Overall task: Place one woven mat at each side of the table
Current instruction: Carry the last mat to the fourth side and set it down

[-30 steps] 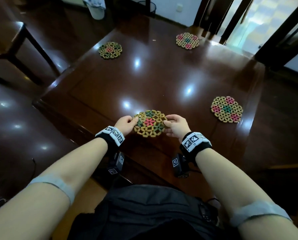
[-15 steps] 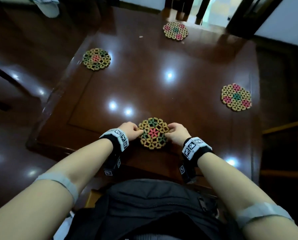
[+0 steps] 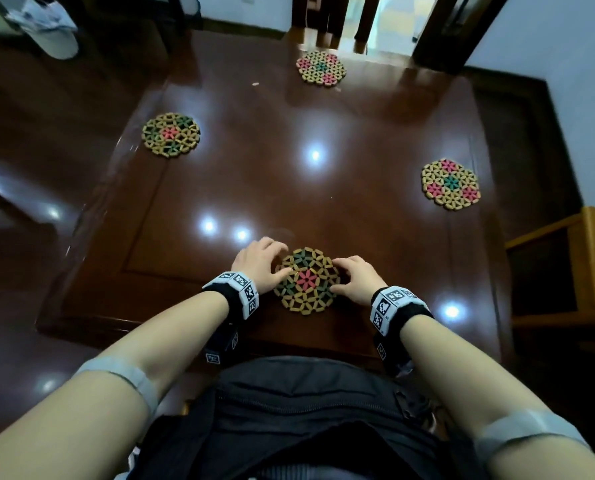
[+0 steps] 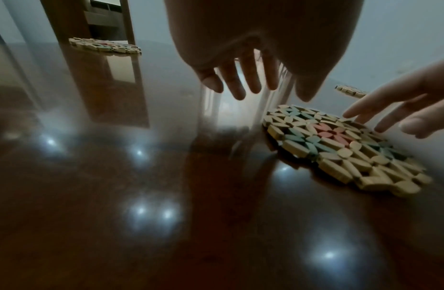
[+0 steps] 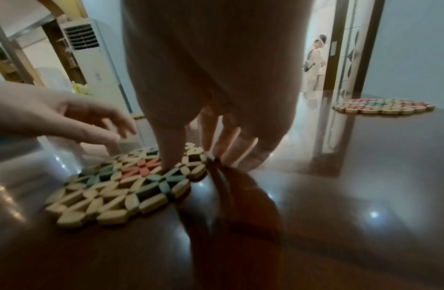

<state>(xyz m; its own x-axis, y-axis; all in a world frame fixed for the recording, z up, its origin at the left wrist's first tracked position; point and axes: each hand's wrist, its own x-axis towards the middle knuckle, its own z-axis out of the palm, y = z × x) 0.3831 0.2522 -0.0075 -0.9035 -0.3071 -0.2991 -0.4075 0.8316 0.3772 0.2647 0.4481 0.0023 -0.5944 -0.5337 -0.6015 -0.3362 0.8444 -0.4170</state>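
Both hands have loosened: left hand (image 3: pixel 259 265) now hovers open beside the near woven mat (image 3: pixel 307 279), which lies flat at the table's (image 3: pixel 358 140) near edge; right hand (image 3: pixel 356 279) rests relaxed, thumb on mat.

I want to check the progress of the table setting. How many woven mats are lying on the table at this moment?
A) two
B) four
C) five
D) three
B: the head view shows one woven mat at each side of the table: the far mat, the left mat, the right mat and the near mat between the left hand and right hand.
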